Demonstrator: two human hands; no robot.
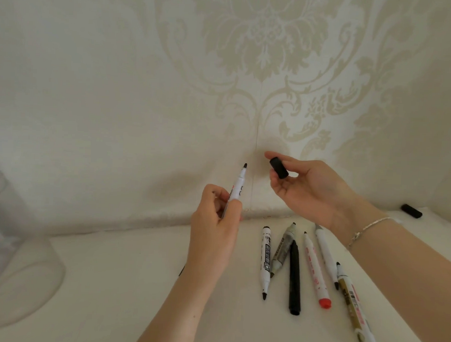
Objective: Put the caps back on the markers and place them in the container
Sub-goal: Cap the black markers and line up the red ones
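The left hand [214,219] is gripping a white marker [236,189] by its lower barrel, fingers curled round it, and is holding it tilted up above the desk [136,283] with its bare black tip pointing up and to the right. The right hand [306,190] is pinching a black cap [278,168] between thumb and fingertips, holding it just to the right of the marker's tip and apart from it, in front of the patterned wall [249,68]. A thin bracelet [366,228] is sitting on the right wrist.

Six more markers are lying close together near the far edge of the desk, below the right hand: a white marker with black print [265,260], a grey marker [283,251] leaning across beside it, a black marker [295,277], a white marker with a red end [317,273], a plain white marker [325,252] partly under the right forearm, and a gold-banded marker with a blue end [355,311] running toward the near right corner. Their tips are showing uncapped. A loose black cap [411,211] is lying well apart at the far right edge, against the wall. A clear container [17,239] is standing at the left edge of the desk, blurred
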